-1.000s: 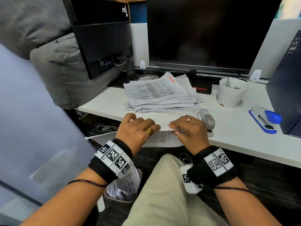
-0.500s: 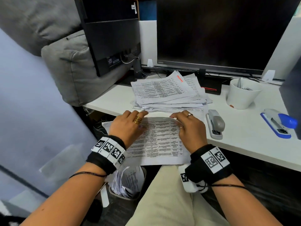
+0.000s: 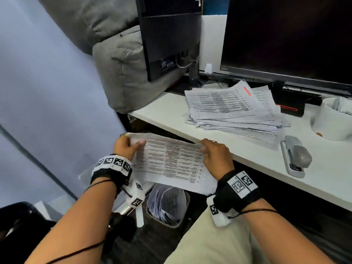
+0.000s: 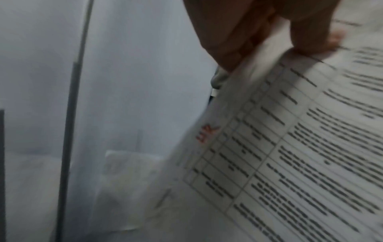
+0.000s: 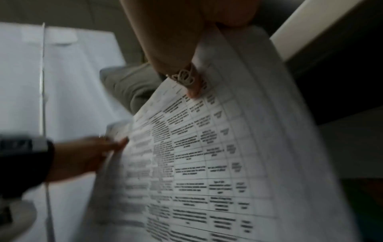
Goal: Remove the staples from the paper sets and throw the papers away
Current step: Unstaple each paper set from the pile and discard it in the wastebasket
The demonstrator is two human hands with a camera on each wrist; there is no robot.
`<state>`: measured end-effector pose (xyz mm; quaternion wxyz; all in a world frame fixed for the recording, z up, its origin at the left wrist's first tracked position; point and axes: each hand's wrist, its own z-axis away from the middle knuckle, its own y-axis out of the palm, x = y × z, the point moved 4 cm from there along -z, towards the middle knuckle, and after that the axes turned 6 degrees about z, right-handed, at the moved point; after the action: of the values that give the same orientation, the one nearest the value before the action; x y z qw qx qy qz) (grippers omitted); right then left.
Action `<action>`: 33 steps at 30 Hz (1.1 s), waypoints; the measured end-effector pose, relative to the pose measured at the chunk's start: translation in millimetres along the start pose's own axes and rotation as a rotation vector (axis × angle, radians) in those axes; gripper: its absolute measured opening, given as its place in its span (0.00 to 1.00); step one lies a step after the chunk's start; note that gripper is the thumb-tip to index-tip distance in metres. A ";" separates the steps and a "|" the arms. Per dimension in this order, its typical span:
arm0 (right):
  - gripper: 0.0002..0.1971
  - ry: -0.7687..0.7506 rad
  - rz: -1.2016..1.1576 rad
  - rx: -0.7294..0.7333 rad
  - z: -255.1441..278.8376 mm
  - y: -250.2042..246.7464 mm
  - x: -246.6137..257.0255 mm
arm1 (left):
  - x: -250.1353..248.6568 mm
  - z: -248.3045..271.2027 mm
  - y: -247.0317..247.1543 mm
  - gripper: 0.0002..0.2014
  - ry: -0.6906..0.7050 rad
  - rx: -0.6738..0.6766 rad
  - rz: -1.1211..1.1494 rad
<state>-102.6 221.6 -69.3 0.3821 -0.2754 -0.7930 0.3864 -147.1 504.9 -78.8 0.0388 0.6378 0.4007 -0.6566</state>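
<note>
- Your left hand (image 3: 124,147) pinches the far left corner of one printed paper set (image 3: 171,162); your right hand (image 3: 215,155) pinches its far right corner.
- The set hangs off the desk (image 3: 238,147), just above one wastebasket (image 3: 167,204).
- This looks like the discard step: lower it, then let go.
- On the desk: one paper stack (image 3: 232,109), one grey stapler (image 3: 295,156), one white cup (image 3: 333,121).

Both wrist views are motion-blurred, so the print on the paper set (image 4: 290,147) is unreadable. Its lower edge hides part of the waste bin (image 3: 167,204). Any staple is too small to tell.
</note>
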 end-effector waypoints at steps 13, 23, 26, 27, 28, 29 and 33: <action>0.10 0.112 0.103 0.675 -42.3 192.1 -32.3 | 52.8 -25.5 87.2 0.16 -0.138 0.254 -0.328; 0.16 0.188 -0.042 0.726 -33.0 300.1 -90.3 | 181.0 0.2 110.0 0.19 -0.433 0.565 -0.586; 0.14 0.190 -0.075 0.856 -21.9 332.0 -94.7 | 203.1 7.4 130.9 0.21 -0.442 0.527 -0.634; 0.16 0.203 -0.062 0.965 -11.0 347.5 -95.5 | 208.6 9.2 139.8 0.20 -0.473 0.518 -0.645; 0.21 0.201 -0.049 1.065 1.6 359.1 -96.4 | 210.9 12.3 149.3 0.20 -0.510 0.520 -0.667; 0.32 0.194 -0.055 1.128 12.9 368.5 -96.5 | 215.2 14.9 160.0 0.21 -0.561 0.516 -0.659; 0.55 0.143 -0.109 0.729 7.9 367.9 -97.3 | 235.7 26.5 204.2 0.25 -0.558 0.573 -0.640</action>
<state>-2.9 349.5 -413.7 0.5294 -0.1050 -0.5883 0.6022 -97.0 460.1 -384.5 -0.2349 0.2688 0.3542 -0.8643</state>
